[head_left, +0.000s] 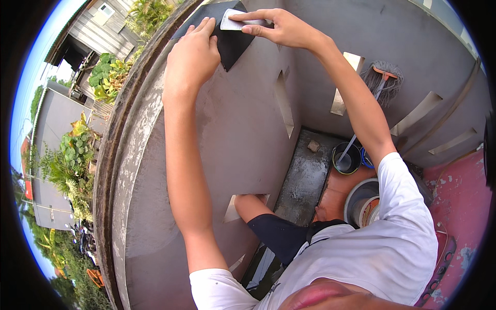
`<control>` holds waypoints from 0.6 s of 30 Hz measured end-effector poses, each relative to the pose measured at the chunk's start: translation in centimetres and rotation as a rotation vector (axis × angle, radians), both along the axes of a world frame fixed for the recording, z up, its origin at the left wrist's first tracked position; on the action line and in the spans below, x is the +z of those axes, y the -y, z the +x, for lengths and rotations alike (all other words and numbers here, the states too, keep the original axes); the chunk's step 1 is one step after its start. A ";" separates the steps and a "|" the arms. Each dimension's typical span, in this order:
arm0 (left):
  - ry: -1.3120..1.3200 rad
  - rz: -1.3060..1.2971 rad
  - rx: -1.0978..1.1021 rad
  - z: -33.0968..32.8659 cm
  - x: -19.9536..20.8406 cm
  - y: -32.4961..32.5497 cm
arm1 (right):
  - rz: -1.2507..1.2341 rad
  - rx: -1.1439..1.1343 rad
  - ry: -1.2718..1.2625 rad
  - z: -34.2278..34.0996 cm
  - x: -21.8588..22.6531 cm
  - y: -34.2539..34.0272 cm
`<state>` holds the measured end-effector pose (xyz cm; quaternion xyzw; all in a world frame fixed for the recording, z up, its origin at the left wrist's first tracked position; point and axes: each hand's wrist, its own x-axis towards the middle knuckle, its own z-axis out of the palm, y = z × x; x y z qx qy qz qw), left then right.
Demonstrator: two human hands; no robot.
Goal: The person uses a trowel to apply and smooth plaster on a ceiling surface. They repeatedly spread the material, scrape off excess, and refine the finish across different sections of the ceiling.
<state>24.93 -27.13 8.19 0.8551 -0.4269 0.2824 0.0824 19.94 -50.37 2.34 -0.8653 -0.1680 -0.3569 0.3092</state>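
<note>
A black sheet (230, 47) lies against the upper part of the grey plastered wall (227, 139), its pointed corner hanging downward. My left hand (193, 56) rests on the sheet's left side with the fingers stretched out flat. Over the sheet's upper right, my right hand (284, 29) pinches a small, flat white piece (228, 20) with a rounded edge, between the thumb and fingers. The piece looks like a scraper, but the hand covers its right part. Both arms reach up and away from me.
A weathered edge (106, 170) tops the wall on the left, with plants (72, 155) beyond. Slots pierce the walls. To the right, a grey mop (383, 82) leans with its handle in a black bucket (346, 158). Near my body stand a grey tub (353, 192) and a pink wall (460, 196).
</note>
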 end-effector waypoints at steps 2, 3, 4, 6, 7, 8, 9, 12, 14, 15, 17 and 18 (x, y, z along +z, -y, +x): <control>0.004 0.004 0.005 0.2 0.0 -0.1 | 0.039 -0.017 -0.192 0.0 1.3 0.5; 0.004 -0.002 0.007 0.3 0.0 -0.1 | 0.029 -0.007 -0.181 0.1 1.4 0.6; -0.007 0.002 0.002 0.3 0.1 -0.1 | 0.024 0.001 -0.168 0.1 1.5 0.7; -0.031 0.004 -0.005 0.2 0.2 -0.1 | -0.017 0.050 -0.022 0.2 0.6 0.4; -0.029 0.001 -0.005 0.2 0.3 -0.1 | -0.055 0.091 0.112 0.3 0.2 0.4; -0.026 -0.002 -0.005 0.1 0.4 0.0 | -0.053 0.085 0.103 0.5 0.3 0.8; -0.025 0.007 -0.003 0.0 0.4 -0.1 | -0.029 0.062 0.033 0.4 0.6 0.7; -0.007 0.015 -0.001 0.3 0.3 -0.1 | 0.023 0.033 -0.073 0.3 1.0 0.5; -0.016 0.015 -0.002 0.0 0.4 0.1 | 0.026 0.100 0.037 0.6 0.1 0.6; -0.023 0.016 0.004 0.0 0.3 -0.1 | 0.029 0.140 0.089 0.6 0.0 0.1; -0.013 0.017 -0.001 0.2 0.2 -0.3 | 0.118 0.119 -0.139 0.2 0.9 0.6; -0.006 0.016 -0.007 0.2 0.3 -0.2 | 0.117 0.117 -0.107 0.4 0.9 0.7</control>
